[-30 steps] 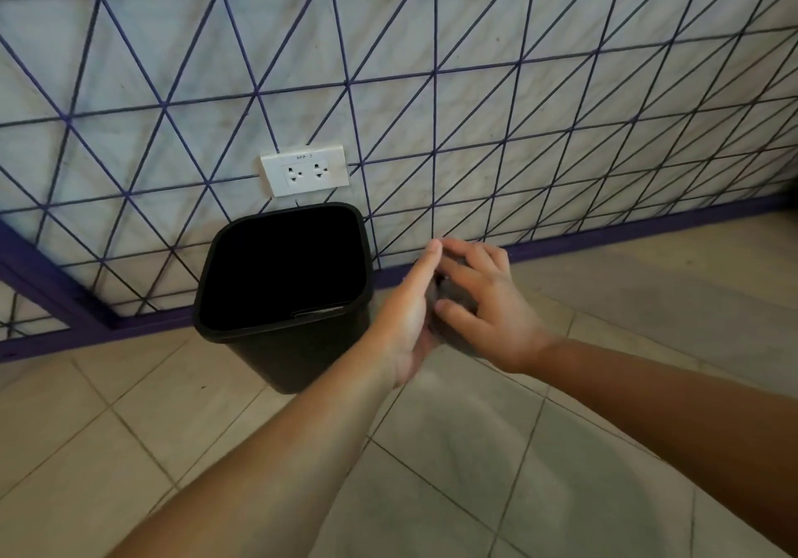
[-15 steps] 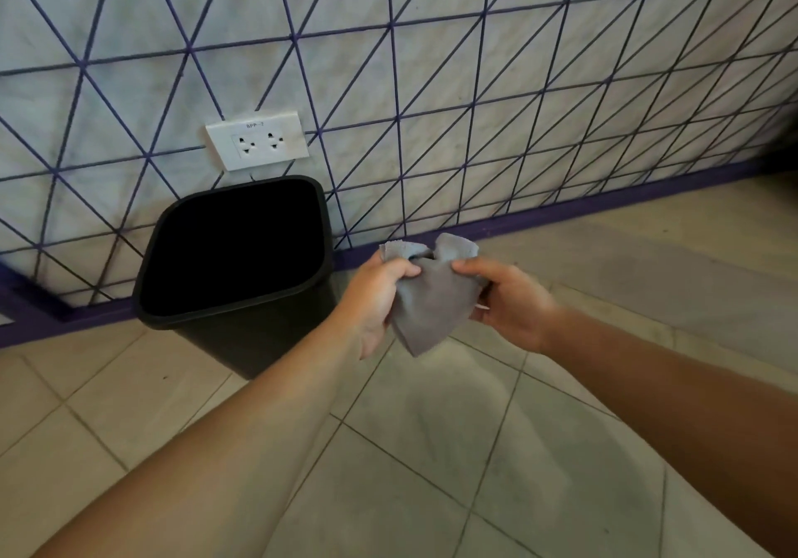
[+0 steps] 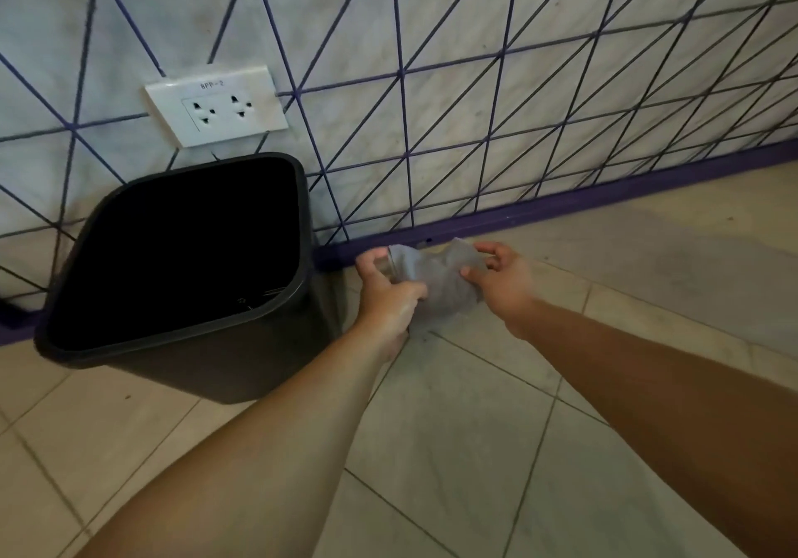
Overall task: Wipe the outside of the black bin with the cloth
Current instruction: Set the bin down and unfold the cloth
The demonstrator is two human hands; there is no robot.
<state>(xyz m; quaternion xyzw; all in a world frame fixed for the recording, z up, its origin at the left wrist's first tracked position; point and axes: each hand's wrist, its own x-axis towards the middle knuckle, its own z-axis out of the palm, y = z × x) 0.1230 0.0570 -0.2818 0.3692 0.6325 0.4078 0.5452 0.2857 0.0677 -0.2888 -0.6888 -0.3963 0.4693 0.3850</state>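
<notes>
Risk, slip: the cloth (image 3: pixel 436 281) is bunched and held only at its edges; if either pinch loosens on the way to the bin, it would likely drop to the floor (image 3: pixel 453 428).
Risk, tipping: the bin (image 3: pixel 242 367) looks light and appears empty, though its dark inside hides the bottom; a firm sideways wipe with no hand steadying the rim could push it over or slide it along the wall (image 3: pixel 432 125).
Risk, missed faces: the sides turned to the wall are out of reach unless the bin is turned.
Left hand (image 3: pixel 386 298): fingers curled, gripping the cloth's left part; just right of the bin, not touching it.
Right hand (image 3: pixel 501 279): thumb and fingertips pinching the cloth's right edge, other fingers loosely bent.
Cloth: grey, crumpled, held between both hands above the floor.
Bin: black, upright on the floor below the socket (image 3: pixel 216 104); wiping has not begun.
</notes>
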